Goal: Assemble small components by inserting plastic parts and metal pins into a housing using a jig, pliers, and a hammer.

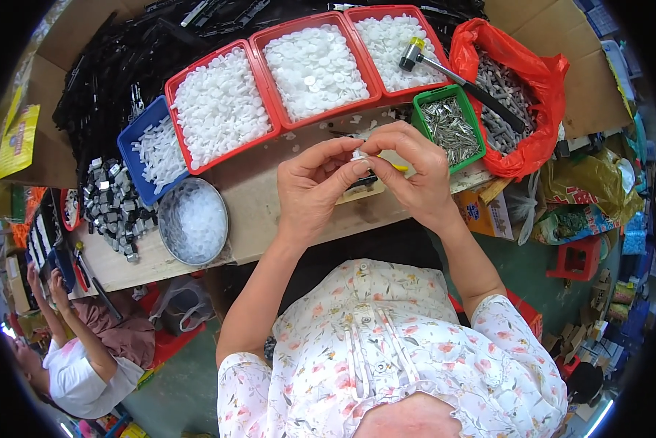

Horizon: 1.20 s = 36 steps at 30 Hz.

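My left hand [315, 184] and my right hand [410, 169] meet over the wooden bench [255, 212]. Together their fingertips pinch a small white plastic part [360, 155] with a black piece under it. Just beyond my fingers lies a bit of yellow. Straight ahead stand three red trays [271, 87] full of white plastic discs. A green tray [418, 115] of small metal pins sits just past my right hand.
A blue tray [132, 155] of white pieces, a round metal bowl [192, 221] of white parts and a heap of grey-black parts [113, 204] lie left. A hammer [456, 73] rests across a red bag [521, 95] of grey parts. Another person [80, 358] sits lower left.
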### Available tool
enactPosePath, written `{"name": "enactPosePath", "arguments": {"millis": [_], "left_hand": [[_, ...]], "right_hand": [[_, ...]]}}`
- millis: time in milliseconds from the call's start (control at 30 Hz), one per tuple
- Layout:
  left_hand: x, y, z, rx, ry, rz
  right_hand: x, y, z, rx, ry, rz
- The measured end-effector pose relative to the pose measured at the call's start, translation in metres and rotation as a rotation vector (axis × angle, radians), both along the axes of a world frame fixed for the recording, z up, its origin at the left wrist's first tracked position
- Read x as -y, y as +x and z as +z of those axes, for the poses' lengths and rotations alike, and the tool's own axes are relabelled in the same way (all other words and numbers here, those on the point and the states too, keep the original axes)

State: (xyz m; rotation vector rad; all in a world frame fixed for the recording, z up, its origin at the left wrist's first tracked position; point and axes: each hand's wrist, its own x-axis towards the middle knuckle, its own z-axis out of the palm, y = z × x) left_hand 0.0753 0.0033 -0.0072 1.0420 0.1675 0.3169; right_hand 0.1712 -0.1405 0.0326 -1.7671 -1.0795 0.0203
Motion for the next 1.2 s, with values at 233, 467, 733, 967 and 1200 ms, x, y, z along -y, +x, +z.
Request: {"name": "enactPosePath", "arguments": {"millis": [233,467,733,967,1200], "left_hand": [[-0.004,-0.014,0.005,-0.038,0.454,0.199],[-0.017,-0.044,-0.015,0.05,1.445,0.439],[-0.012,-0.056,-0.033,0.046,1.601,0.362],[-0.009,-0.054,-0.033,0.128,1.699,0.366],[-0.012,-0.055,-0.035,0.19,1.741,0.326]], "right_hand": [[0.001,-0.002,-0.013,0.115,-0.026,0.022],[-0.003,-0.008,-0.038,0.256,-0.206,0.091],[-0.007,-0.011,-0.042,0.251,-0.287,0.142],[-0.008,-0.011,-0.036,0.278,-0.378,0.168],[-0.008,-0.014,-0.044,0.336,-0.358,0.157]]}}
